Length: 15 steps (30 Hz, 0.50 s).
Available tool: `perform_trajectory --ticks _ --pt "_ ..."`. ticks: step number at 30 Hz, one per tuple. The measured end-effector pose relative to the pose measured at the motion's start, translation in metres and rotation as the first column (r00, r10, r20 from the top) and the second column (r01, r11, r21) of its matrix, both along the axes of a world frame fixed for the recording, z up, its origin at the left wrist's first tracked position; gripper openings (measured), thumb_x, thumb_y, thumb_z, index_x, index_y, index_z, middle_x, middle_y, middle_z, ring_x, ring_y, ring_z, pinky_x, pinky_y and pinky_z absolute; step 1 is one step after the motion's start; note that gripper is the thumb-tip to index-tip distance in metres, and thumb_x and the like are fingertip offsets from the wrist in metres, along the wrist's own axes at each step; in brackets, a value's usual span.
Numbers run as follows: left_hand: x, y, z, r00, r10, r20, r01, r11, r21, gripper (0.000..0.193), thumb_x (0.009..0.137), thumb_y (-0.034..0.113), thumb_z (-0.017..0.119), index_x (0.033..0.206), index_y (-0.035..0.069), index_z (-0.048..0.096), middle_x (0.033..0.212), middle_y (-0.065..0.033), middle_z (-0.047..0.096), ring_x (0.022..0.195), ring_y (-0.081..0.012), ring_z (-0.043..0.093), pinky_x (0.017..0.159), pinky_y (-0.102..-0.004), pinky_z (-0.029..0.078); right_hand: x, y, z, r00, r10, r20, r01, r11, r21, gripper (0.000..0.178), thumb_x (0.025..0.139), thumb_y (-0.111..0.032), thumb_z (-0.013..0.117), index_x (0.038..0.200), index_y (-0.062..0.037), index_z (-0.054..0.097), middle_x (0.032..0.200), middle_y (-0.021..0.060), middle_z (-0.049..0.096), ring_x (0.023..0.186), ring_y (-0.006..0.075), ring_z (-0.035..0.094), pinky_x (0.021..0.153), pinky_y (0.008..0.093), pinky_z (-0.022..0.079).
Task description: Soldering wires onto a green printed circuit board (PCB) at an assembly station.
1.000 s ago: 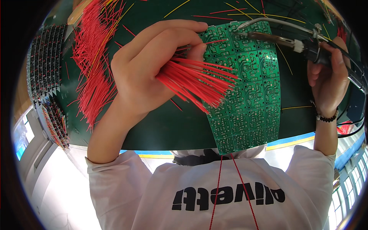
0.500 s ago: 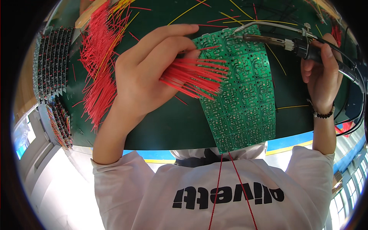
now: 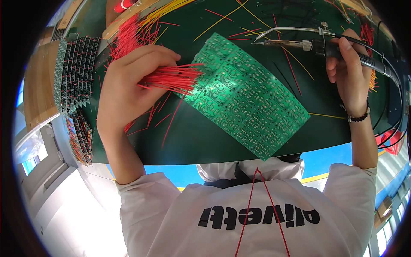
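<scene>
A bundle of thin red wires (image 3: 175,80) is gripped in my left hand (image 3: 128,83), its ends pointing right over the corner of a green circuit board (image 3: 250,96). The board, a panel of many small repeated circuits, lies slantwise between my hands; whether my left fingers also touch it is hidden by the wires. My right hand (image 3: 354,73) is closed around the black handle of a soldering iron (image 3: 332,49). A curved metal tube (image 3: 295,30) clamped to the iron ends beside its tip. That tip is above the table, apart from the board.
Rows of stacked small boards (image 3: 77,73) stand at the left. Behind my left hand lies a pile of red wires (image 3: 128,36), with yellow wires (image 3: 169,12) beyond. Loose wires are scattered over the green table (image 3: 197,147). Black cables (image 3: 400,111) hang at the right.
The circuit board has turned, its near end swinging right and its far end left. My left hand has moved left with the red wires. The soldering iron's tip is now away from the board.
</scene>
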<state>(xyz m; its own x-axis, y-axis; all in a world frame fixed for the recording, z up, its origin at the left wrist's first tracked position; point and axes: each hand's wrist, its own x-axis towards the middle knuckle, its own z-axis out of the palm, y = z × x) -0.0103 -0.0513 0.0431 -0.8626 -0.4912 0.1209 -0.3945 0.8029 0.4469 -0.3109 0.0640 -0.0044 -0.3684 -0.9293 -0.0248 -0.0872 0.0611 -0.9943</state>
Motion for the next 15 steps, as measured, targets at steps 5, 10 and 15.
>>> perform_trajectory --ticks 5,10,15 --pt "0.007 -0.005 0.002 1.000 0.012 -0.005 -0.012 0.998 0.067 0.020 0.061 0.000 0.061 0.081 0.000 0.057 0.082 -0.0097 0.059 0.074 -0.0231 0.058 0.063 -0.0280 0.046 0.006 -0.001 0.006 0.998 -0.033 0.060 0.033 0.999 -0.003 0.027 0.078 -0.027 0.057 0.085 -0.0013 0.052 0.055 0.0066 0.052 0.039 0.0094 0.044 0.036 0.0200 0.033" --pt "0.009 -0.009 0.003 0.999 0.016 -0.043 -0.012 0.995 0.101 0.019 0.062 -0.002 0.059 0.081 -0.001 0.057 0.080 -0.0104 0.059 0.072 -0.0215 0.058 0.063 -0.0270 0.046 0.003 -0.002 0.003 0.998 -0.012 0.069 0.013 1.000 -0.012 0.028 0.078 -0.029 0.058 0.085 -0.0023 0.052 0.055 0.0058 0.053 0.040 0.0089 0.045 0.037 0.0196 0.032" --pt "0.021 -0.014 0.000 0.987 0.159 -0.018 -0.155 0.979 0.129 0.020 0.066 -0.002 0.056 0.086 -0.002 0.056 0.079 -0.0091 0.060 0.066 -0.0165 0.057 0.060 -0.0235 0.044 0.004 -0.001 0.005 0.998 -0.023 0.054 0.023 1.000 0.001 0.028 0.078 -0.029 0.058 0.085 -0.0022 0.052 0.055 0.0056 0.053 0.041 0.0085 0.045 0.037 0.0194 0.032"
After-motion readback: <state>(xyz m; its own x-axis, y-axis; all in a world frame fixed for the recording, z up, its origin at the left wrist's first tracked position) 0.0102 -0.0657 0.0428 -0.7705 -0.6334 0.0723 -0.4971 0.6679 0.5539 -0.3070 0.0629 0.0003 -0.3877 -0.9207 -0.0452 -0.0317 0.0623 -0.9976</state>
